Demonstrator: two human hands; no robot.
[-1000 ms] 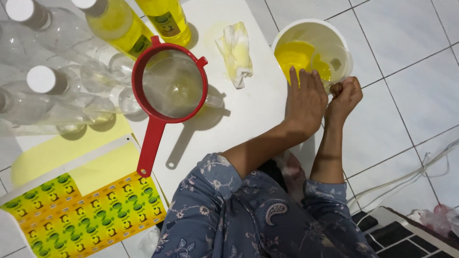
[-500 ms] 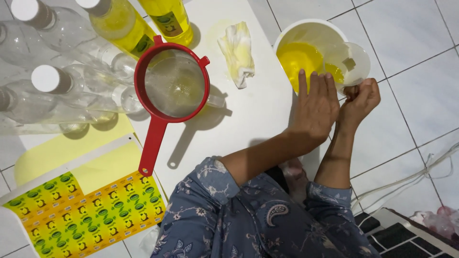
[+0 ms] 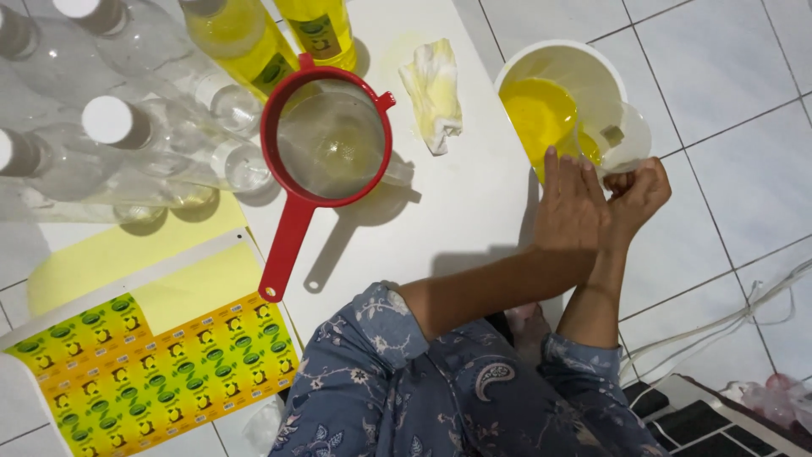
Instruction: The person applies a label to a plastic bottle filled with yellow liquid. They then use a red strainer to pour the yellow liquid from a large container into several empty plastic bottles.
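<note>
A white bucket (image 3: 592,68) with yellow liquid (image 3: 537,110) in it stands on the tiled floor at the upper right. My left hand (image 3: 568,203) lies flat against the bucket's near side, fingers straight and together. Beside it my right hand (image 3: 640,193) is closed on the lower edge of a clear plastic cup (image 3: 626,140), which tilts over the bucket's right rim. How much liquid the cup holds cannot be made out.
A red-rimmed sieve (image 3: 330,140) sits on a clear vessel on the white board (image 3: 474,211). A stained cloth (image 3: 434,89) lies beside it. Capped clear bottles (image 3: 127,144) and yellow filled bottles (image 3: 245,42) stand upper left. Yellow-green label sheets (image 3: 161,364) lie lower left. Cables (image 3: 727,322) run right.
Both hands have moved right and slightly up along the bucket. The clear cup has come up over the bucket's right rim in my right hand.
</note>
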